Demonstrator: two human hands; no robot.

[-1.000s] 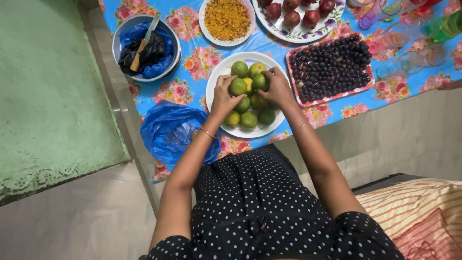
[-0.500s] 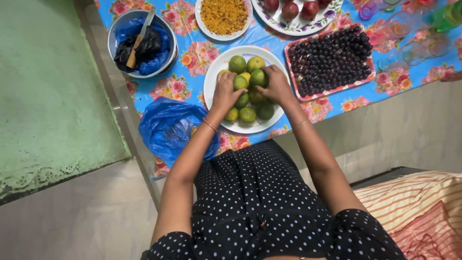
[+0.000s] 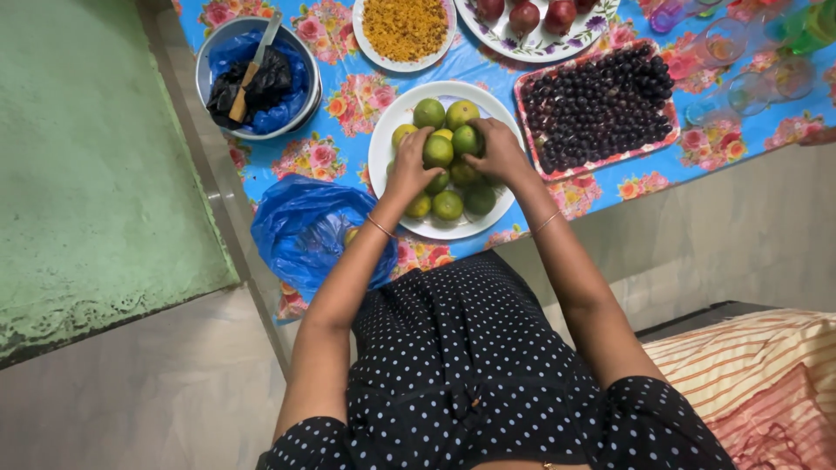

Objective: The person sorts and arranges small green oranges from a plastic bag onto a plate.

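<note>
Both hands rest on the pile of green and yellow citrus fruits (image 3: 448,204) on the white plate (image 3: 383,130), straight ahead of the person: the left hand (image 3: 407,170) cups one green fruit (image 3: 438,151), and the right hand (image 3: 501,155) grips another green fruit (image 3: 467,139) just beside it. The hands are close together but apart. A crumpled blue plastic bag (image 3: 305,228) lies near the left forearm, and a red tray of dark berries (image 3: 601,106) lies right of the plate.

Head camera looks steeply down, close above table (image 3: 488,74).
</note>
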